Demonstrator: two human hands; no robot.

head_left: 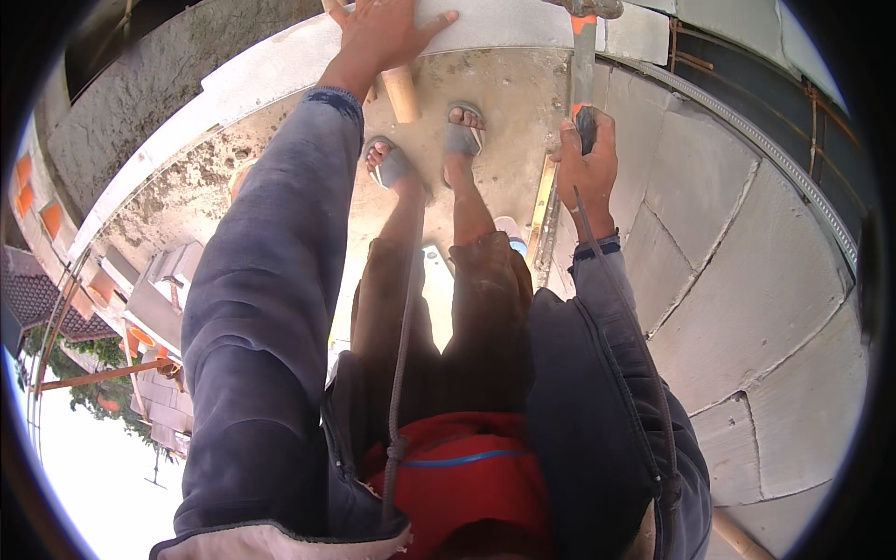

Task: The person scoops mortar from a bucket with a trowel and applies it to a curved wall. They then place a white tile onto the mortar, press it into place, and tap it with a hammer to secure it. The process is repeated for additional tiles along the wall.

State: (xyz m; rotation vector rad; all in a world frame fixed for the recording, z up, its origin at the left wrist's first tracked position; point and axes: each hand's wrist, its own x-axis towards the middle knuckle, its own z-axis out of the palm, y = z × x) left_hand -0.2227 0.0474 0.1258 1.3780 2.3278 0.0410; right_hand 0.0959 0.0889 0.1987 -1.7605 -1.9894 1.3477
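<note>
My left hand (378,35) rests on the top of a pale grey block course (504,26), its thumb stretched out to the right and its other fingers cut off by the upper edge. My right hand (590,173) is wrapped round the black grip of a hammer (584,70). The hammer's handle is grey with orange bands. Its dull head lies at the upper edge of the view, over the right part of the block course. Below the left hand a round wooden post (401,95) stands against the blocks.
A wall of large grey blocks (756,252) curves along the right. Beside it leans a yellow strip (541,201), near a whitish container (510,231). My sandalled feet (464,126) stand on a dusty floor (280,187). Loose blocks (159,303) and reddish bricks lie at the left.
</note>
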